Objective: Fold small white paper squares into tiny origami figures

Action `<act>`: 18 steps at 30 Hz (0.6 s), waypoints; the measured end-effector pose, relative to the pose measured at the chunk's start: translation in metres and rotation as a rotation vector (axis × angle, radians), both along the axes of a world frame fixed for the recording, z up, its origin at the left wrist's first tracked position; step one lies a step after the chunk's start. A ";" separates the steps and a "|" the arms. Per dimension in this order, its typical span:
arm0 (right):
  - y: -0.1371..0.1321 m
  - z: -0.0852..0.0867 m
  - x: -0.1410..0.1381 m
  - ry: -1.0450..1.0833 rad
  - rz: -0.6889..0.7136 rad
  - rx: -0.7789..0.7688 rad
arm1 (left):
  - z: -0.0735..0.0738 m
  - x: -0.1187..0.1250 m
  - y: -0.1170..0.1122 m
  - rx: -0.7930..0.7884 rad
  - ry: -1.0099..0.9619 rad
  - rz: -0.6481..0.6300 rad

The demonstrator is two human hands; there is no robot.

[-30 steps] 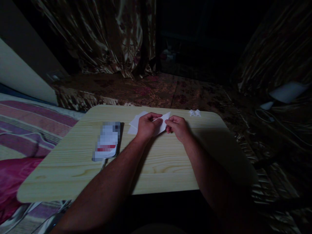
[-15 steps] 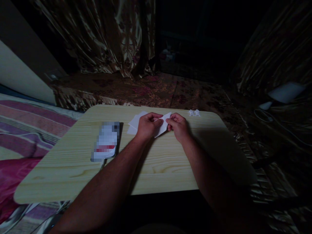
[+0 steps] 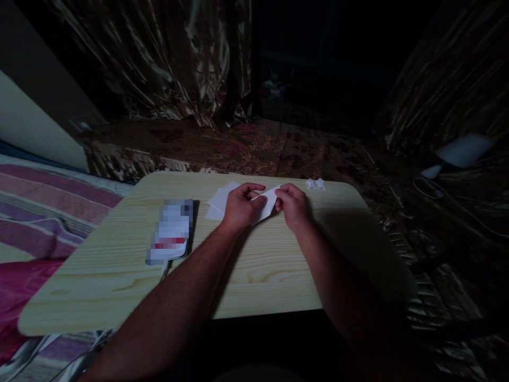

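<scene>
A folded piece of white paper (image 3: pixel 267 206) is held between both hands above the table's far half. My left hand (image 3: pixel 242 206) pinches its left side, with the thumb on top and the index finger stretched above it. At the paper's upper right corner, my right hand (image 3: pixel 293 205) grips the edge between thumb and fingers. Loose white sheets (image 3: pixel 219 202) lie on the table just left of my left hand, partly hidden by it. Two small folded white paper pieces (image 3: pixel 315 184) sit near the far edge, beyond my right hand.
The pale wooden table (image 3: pixel 270 286) has rounded corners. A phone (image 3: pixel 170 231), blurred out, lies on its left with a cable (image 3: pixel 165 269) attached. A striped bedcover (image 3: pixel 47 207) is at the left, and a white lamp-like object (image 3: pixel 463 151) stands in the dark at the right.
My right thumb and fingers have shifted slightly up and right along the paper, onto its upper corner. My left hand keeps its grip almost unchanged.
</scene>
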State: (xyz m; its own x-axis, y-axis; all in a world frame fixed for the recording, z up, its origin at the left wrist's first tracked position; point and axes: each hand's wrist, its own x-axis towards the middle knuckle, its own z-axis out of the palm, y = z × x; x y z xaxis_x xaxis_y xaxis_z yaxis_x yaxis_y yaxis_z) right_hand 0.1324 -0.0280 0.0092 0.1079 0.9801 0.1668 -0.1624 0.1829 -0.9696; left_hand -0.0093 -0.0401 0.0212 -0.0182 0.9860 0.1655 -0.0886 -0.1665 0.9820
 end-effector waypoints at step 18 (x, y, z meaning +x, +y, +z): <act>0.002 0.001 0.003 0.050 -0.030 0.058 | -0.002 -0.001 0.000 0.012 0.099 0.004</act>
State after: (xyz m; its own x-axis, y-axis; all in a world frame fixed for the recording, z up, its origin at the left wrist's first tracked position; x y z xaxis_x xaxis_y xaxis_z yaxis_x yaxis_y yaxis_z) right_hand 0.1355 -0.0258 0.0099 0.1467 0.9651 0.2169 -0.2040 0.2440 -0.9481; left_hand -0.0101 -0.0397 0.0192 -0.0046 0.9839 0.1787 0.0091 -0.1787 0.9839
